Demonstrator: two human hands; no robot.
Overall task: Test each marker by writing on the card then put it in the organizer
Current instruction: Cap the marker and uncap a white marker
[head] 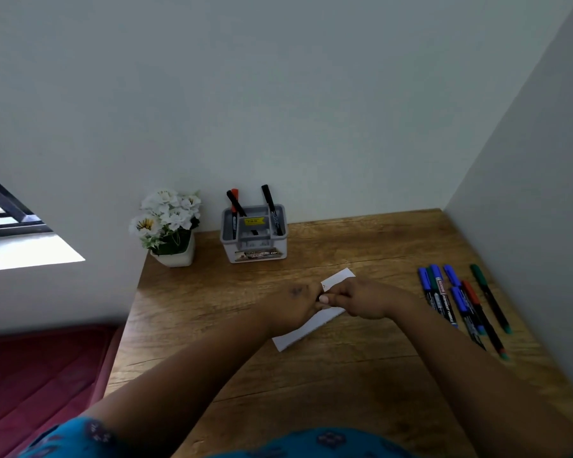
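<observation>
Grey plastic organizer (254, 233): yellow sticker on inner divider, print too small to read; front label strip blurred, only "OP" legible. Blue-capped marker with black barrel (443, 295): red brand band, white barrel lettering, both too blurred to read. White card (338, 278): small red mark, not legible.

Wooden table (311, 385) set into wall corner. Far edge: white flower pot (174, 254) left, grey organizer (255, 246) just right of it. White card (311, 328) mid-table; loose markers (460, 302) in row at right.
</observation>
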